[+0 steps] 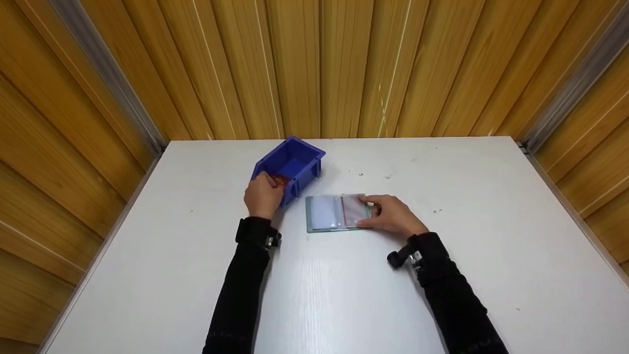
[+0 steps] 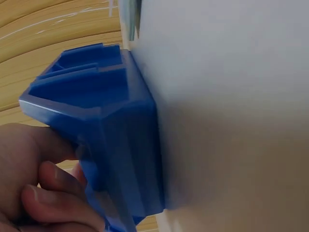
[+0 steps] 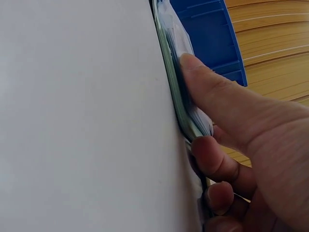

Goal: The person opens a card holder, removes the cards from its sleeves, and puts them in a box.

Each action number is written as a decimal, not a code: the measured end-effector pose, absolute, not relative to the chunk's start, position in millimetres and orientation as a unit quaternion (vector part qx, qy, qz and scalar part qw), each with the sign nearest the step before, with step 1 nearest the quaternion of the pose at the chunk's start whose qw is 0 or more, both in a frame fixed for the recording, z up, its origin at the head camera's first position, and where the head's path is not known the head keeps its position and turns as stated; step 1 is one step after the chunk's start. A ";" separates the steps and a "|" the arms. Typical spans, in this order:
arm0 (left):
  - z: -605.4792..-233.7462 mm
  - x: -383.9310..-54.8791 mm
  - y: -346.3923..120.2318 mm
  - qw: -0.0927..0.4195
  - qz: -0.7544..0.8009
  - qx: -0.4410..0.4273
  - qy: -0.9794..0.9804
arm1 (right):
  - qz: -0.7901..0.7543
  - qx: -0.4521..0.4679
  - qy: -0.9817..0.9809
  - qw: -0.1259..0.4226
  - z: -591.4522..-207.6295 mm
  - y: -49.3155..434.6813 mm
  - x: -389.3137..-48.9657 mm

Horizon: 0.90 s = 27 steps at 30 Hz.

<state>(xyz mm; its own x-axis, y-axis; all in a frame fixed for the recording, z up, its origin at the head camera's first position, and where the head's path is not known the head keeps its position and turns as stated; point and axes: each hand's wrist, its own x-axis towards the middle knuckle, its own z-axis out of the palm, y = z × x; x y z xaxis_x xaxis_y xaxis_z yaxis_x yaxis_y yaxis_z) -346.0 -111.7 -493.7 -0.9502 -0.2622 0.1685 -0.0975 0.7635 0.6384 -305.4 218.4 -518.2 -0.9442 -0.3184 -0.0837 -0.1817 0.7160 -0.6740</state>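
Note:
My left hand [image 1: 263, 195] reaches over the low end of a blue plastic bin [image 1: 290, 172], its fingers curled. Against those fingers, inside the bin, lies a red card [image 1: 280, 181]. In the left wrist view the bin wall [image 2: 120, 154] hides the thumb tip, and I cannot tell whether the fingers pinch the card. A small card holder [image 1: 324, 212] with clear sleeves and a green cover lies open on the table. My right hand [image 1: 391, 214] grips its right side, with the thumb [image 3: 207, 79] on the sleeves and other fingers curled at the edge.
The white table [image 1: 314, 295] ends at a wood-patterned panel wall [image 1: 344, 73] at the back, with similar panels left and right. Small dark specks [image 1: 361, 174] dot the surface behind the card holder. The bin stands just left of and behind the holder.

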 end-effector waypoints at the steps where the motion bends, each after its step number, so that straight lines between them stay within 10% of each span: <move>1: -491.5 -345.9 -111.1 0.131 -0.334 0.093 -0.929 | -0.352 -0.136 0.921 0.098 -517.6 218.5 -305.5; 7: -473.7 -345.5 -109.7 0.154 -0.412 0.002 -0.898 | -0.357 -0.135 0.919 0.102 -514.3 217.1 -306.2; 27: -487.9 -316.3 -46.4 -0.119 -0.214 -0.288 -0.926 | -0.364 -0.137 0.916 0.102 -515.6 220.2 -302.4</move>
